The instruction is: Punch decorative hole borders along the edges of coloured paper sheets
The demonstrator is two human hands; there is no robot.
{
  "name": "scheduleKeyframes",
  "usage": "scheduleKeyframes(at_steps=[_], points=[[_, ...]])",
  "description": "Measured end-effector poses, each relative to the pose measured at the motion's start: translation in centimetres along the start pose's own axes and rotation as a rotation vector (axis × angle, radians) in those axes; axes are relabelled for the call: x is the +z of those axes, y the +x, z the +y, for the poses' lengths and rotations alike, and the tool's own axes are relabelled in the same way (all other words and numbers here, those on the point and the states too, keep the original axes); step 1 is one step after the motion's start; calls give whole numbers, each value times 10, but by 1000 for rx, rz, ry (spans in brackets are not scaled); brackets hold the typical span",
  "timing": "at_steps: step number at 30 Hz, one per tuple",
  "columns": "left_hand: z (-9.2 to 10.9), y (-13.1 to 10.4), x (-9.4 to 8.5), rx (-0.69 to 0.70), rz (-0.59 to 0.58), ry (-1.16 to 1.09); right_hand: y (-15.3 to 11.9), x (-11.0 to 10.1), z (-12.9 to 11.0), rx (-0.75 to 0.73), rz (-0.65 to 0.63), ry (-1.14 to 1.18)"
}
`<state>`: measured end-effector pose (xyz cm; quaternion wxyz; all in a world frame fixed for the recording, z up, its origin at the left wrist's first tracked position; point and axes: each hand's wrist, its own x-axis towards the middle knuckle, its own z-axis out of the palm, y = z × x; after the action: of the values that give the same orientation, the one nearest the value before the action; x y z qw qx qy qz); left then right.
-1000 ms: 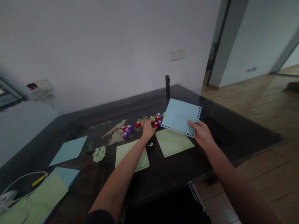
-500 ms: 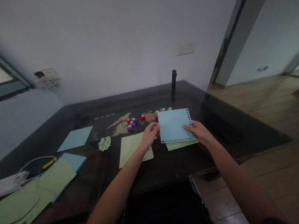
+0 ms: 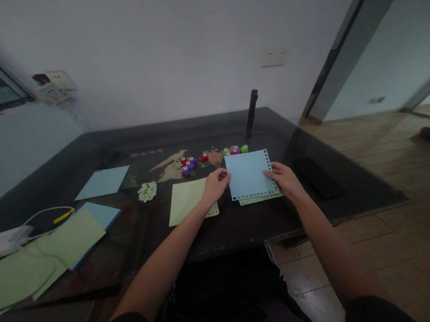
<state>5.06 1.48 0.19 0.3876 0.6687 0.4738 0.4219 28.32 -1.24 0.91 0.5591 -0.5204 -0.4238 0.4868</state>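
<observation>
Both hands hold a light blue sheet of paper [image 3: 247,175] with small heart-shaped punched holes along its right and lower edges. My left hand [image 3: 216,184] pinches its left edge between thumb and fingers. On the right edge, my right hand [image 3: 283,178] grips with the thumb on top and the fingers behind. Below the blue sheet, the punched lower edge of a pale green sheet [image 3: 260,200] shows; the rest is hidden. Another pale green sheet [image 3: 184,200], with holes along its lower right edge, lies partly under my left forearm.
Several small red, purple and green eyed craft punches [image 3: 188,166] sit behind the sheets. A flower-shaped piece [image 3: 147,191], a blue sheet [image 3: 103,182], stacked papers [image 3: 83,234] and a white power strip [image 3: 5,243] lie left. A black upright post [image 3: 252,113] stands at the back.
The view has shifted slightly. Both hands still hold the blue sheet in nearly the same place over the table; the sheet's tilt is little changed.
</observation>
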Motion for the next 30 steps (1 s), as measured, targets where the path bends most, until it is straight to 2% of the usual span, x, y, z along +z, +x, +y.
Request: scheduleKeyframes(at_steps=[3, 9, 14, 17, 22, 25, 30], points=[[0, -1, 2, -29, -33, -26, 1, -2, 1, -56, 56, -41], [3, -4, 10, -53, 4, -20, 3, -5, 0, -139, 147, -183], [5, -9, 13, 11, -28, 71, 3, -8, 0, -104, 150, -211], [6, -12, 11, 87, -52, 185, 3, -9, 0, -64, 129, -221], [13, -22, 9, 204, -129, 550, 5, -12, 5, -68, 103, -325], [17, -27, 9, 217, -160, 688, 8, -15, 9, -95, 123, -420], [14, -28, 9, 206, -148, 794, 9, -17, 11, -135, 130, -561]])
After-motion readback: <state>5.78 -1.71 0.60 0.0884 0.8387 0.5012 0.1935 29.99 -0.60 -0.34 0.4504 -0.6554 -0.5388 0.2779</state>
